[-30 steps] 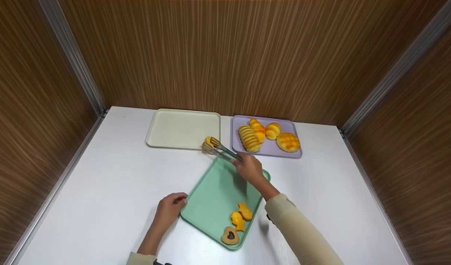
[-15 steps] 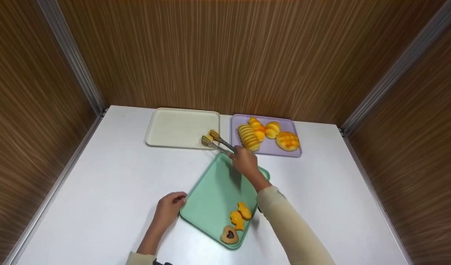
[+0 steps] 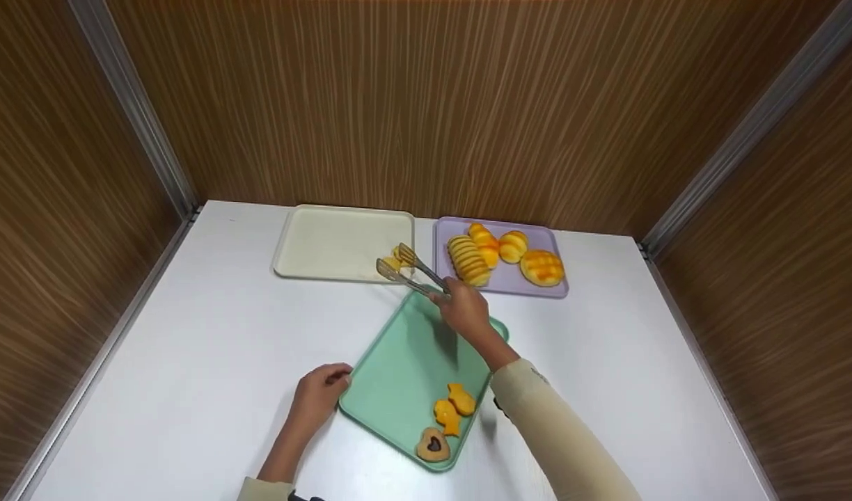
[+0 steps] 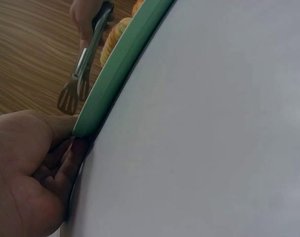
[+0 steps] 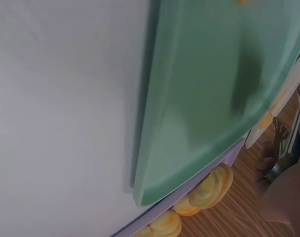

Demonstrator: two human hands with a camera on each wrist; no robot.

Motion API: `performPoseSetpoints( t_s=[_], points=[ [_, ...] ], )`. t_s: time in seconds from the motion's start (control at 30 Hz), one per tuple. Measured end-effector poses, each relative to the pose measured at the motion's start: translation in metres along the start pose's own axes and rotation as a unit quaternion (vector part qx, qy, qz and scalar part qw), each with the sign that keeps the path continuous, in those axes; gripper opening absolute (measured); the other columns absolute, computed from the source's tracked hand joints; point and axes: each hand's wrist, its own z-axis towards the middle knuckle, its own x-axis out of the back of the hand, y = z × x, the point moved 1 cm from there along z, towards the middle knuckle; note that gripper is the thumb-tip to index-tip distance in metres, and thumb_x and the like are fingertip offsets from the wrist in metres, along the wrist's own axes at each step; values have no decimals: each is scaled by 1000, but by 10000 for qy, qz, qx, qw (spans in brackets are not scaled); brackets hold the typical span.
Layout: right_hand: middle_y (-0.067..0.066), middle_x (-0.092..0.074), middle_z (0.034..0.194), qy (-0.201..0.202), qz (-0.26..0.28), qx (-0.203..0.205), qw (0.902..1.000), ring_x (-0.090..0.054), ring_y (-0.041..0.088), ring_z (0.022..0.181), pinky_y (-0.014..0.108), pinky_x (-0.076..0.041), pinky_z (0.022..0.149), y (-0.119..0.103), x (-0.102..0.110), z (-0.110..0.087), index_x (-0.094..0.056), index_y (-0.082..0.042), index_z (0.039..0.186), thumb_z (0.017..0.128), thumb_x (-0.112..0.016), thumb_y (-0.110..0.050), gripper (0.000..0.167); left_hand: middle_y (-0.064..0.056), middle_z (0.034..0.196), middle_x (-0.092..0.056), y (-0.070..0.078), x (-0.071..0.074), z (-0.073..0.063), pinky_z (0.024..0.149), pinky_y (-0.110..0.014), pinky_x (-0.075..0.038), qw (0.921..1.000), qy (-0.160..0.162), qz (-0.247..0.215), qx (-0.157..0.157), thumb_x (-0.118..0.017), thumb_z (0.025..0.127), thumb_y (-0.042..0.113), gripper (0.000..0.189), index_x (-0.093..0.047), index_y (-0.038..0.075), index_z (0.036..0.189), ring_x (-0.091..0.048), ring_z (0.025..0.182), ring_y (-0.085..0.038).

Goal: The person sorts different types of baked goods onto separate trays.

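My left hand (image 3: 318, 396) pinches the left rim of the green tray (image 3: 405, 355); in the left wrist view its fingers curl under the rim. My right hand (image 3: 468, 309) grips metal tongs (image 3: 426, 270) with slotted heads. These heads stand apart over the front right corner of the cream tray (image 3: 335, 240), beside a small yellow pastry (image 3: 392, 264) partly hidden by them. On the green tray's near right part lie two orange fish-shaped pastries (image 3: 461, 399) and a heart-shaped cookie (image 3: 434, 445) with a dark centre.
At the back right, a lilac tray (image 3: 509, 284) bears a striped roll (image 3: 468, 260), a croissant (image 3: 484, 245), a smaller roll (image 3: 513, 247) and a round bun (image 3: 541, 268). Wood-grained panels (image 3: 412, 104) wall in the white table (image 3: 210, 334).
The tongs have moved from the cream tray's front edge to over its right corner. Their heads have spread, and the yellow pastry is now at that corner. My left hand has stayed put.
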Motion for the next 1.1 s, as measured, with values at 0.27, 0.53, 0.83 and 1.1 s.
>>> performPoseSetpoints(
  t_s=[0.27,0.53,0.83,1.1],
  points=[
    [13,-72,109,17,184,500,9986,-67,31,101,51,-52,87,20,18,-39,-68,-4,121,94,-71,-33,40,-6,103,-72,-2,-1,-2,83,-34,-52,10000,-17,69,-38,-65,96,9,21,-73,6,115,-64,95,-18],
    [11,-72,111,-25,451,667,9968,-66,27,92,46,-54,82,40,40,-90,-67,-5,125,93,-73,-31,42,-7,103,-72,-2,1,0,83,-33,-53,9999,40,9,-161,-66,95,8,20,-74,6,113,-65,95,-19],
    [7,-73,103,71,478,885,9949,-60,16,80,31,-51,70,62,56,-142,-70,-11,120,90,-76,-26,34,-5,104,-71,-3,0,0,85,-34,-52,10000,-17,-14,-68,-65,96,10,21,-73,7,115,-64,97,-18],
    [3,-73,99,460,274,1106,9924,-62,20,77,29,-51,65,84,76,-176,-71,-11,117,82,-84,-17,38,-5,103,-71,-3,1,1,85,-35,-52,10000,-31,39,-65,-65,96,10,21,-73,7,115,-64,95,-18]
  ],
)
